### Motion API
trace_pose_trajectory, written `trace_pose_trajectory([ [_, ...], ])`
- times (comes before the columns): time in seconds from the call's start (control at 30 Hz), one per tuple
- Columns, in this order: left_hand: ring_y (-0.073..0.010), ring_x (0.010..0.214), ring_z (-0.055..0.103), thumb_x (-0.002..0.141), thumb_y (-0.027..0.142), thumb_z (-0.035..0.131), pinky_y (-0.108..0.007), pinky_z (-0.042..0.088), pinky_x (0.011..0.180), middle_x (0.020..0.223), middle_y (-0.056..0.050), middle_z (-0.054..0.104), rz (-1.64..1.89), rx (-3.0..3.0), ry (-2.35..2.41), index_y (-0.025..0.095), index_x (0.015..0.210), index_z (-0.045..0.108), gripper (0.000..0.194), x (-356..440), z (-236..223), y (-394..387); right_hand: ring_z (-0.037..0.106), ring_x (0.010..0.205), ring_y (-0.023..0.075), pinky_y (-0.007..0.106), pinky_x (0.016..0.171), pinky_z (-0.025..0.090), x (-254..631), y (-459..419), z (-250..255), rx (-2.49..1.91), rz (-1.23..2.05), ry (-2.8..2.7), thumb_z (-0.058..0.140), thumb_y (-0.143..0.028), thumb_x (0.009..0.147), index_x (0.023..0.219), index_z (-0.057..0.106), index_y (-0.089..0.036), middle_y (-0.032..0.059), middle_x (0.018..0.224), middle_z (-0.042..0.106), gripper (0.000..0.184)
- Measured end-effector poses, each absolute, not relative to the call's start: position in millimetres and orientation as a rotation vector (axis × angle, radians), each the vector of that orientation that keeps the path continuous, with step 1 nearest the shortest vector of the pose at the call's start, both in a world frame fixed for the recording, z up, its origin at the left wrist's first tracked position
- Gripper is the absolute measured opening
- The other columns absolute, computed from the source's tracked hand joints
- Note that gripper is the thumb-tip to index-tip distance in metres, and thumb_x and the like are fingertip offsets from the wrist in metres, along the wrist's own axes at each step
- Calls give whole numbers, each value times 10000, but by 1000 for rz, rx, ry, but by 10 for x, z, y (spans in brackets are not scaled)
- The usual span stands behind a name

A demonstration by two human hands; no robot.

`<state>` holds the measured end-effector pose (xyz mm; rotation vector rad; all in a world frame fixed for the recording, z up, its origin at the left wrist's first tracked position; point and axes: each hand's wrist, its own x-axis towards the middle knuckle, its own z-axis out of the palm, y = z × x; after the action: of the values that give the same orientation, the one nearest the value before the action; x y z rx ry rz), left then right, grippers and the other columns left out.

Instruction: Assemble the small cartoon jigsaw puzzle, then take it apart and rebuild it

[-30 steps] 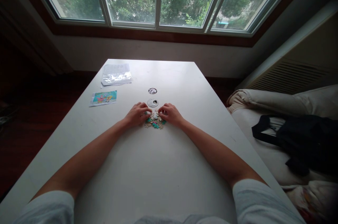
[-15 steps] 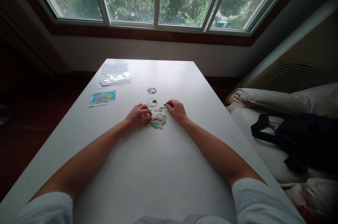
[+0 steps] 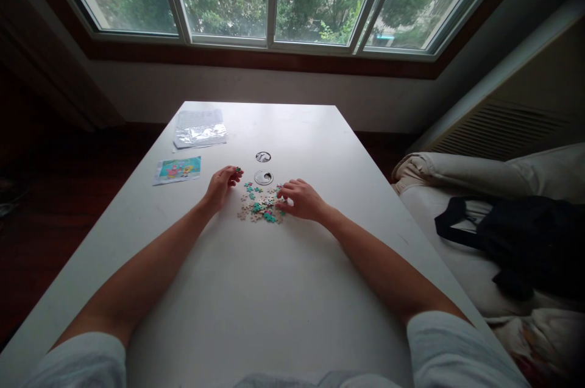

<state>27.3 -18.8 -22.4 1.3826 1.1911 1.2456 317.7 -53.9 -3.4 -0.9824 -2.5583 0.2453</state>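
A small heap of loose jigsaw pieces (image 3: 258, 204), teal, tan and pink, lies on the white table (image 3: 256, 303). My left hand (image 3: 222, 183) is raised just left of the heap, its fingertips pinched on a small teal puzzle piece (image 3: 237, 170). My right hand (image 3: 301, 199) rests at the heap's right edge with its fingers curled down onto the pieces; whether it grips one is hidden.
A colourful picture card (image 3: 178, 169) and a clear plastic bag (image 3: 200, 130) lie at the table's far left. Two round lids (image 3: 264, 177) sit just beyond the heap. A pale sofa with a black bag (image 3: 525, 245) stands to the right.
My left hand left the heap and moved up-left with a teal piece. My right hand came back down to the heap's right edge. The pieces are more spread out.
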Motion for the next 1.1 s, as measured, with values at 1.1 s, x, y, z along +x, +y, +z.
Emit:
trace_pose_trajectory([
  [1.1,-248,942,553,873,289,609,-389,445,861,971,-58,681,561,2608,1385,229,935,733,151,200,42,-431,548,705,149,262,652,333,3313,-304,-282,-1475,315,-2129,613,-218,878,888,681,-220,0,776,668,69],
])
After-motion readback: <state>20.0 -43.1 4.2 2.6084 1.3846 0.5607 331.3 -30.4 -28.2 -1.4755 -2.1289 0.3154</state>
